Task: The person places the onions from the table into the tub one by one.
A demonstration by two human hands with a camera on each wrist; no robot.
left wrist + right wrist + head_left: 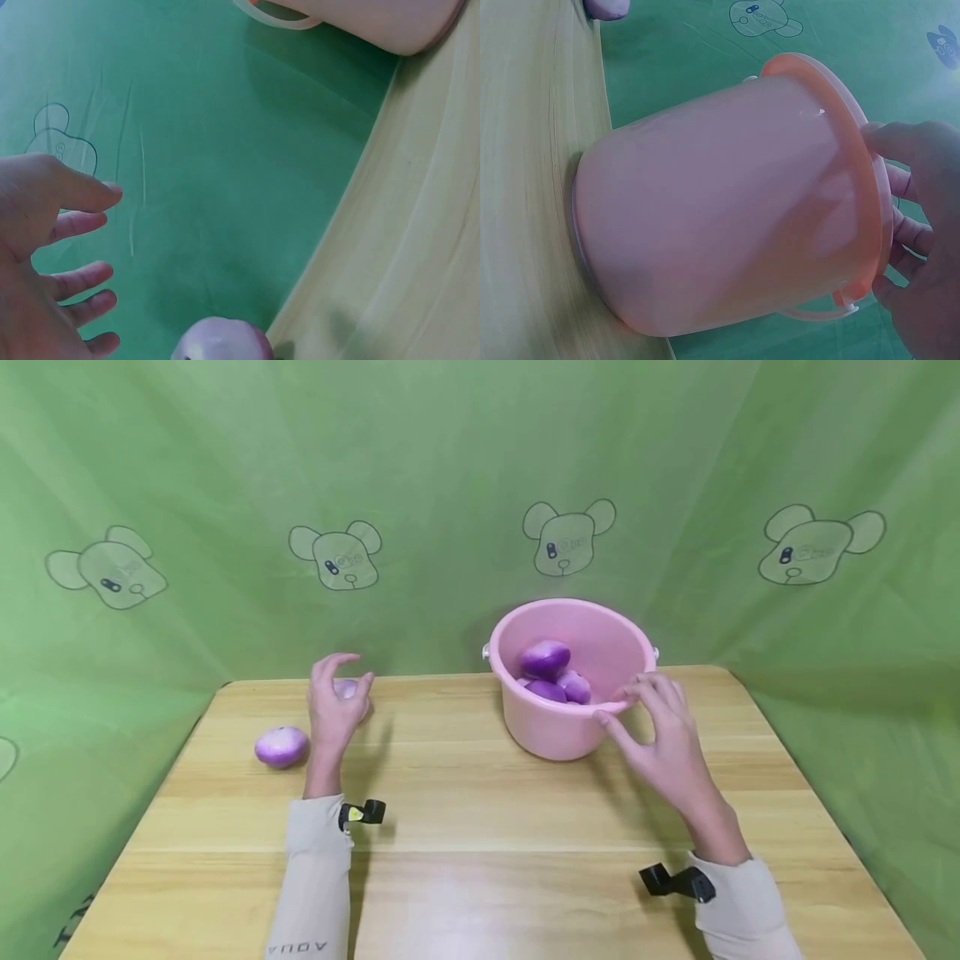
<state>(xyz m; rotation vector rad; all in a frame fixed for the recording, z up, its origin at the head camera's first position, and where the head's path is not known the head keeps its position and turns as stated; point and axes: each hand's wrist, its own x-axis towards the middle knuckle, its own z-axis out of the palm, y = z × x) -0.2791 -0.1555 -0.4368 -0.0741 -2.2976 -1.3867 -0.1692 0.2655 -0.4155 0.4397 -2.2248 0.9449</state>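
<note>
In the head view my left hand (333, 714) hovers over the back left of the table, thumb and fingers spread and holding nothing. Partly hidden behind it sits a purple-and-white onion (346, 688), which the left wrist view shows as a pale purple onion (223, 341) below the fingers. A second onion (281, 747) lies left of that hand. My right hand (667, 747) pinches the near right rim of a pink bucket (551, 732), thumb outside and fingers over the inner side. Several purple onions (546, 660) lie inside the upright bucket.
The wooden table (450, 827) ends at a green cloth (450, 460) printed with bear faces, which hangs behind and at both sides. White handle mounts (486, 652) stick out from the bucket. Black cameras (367, 812) are strapped to both wrists.
</note>
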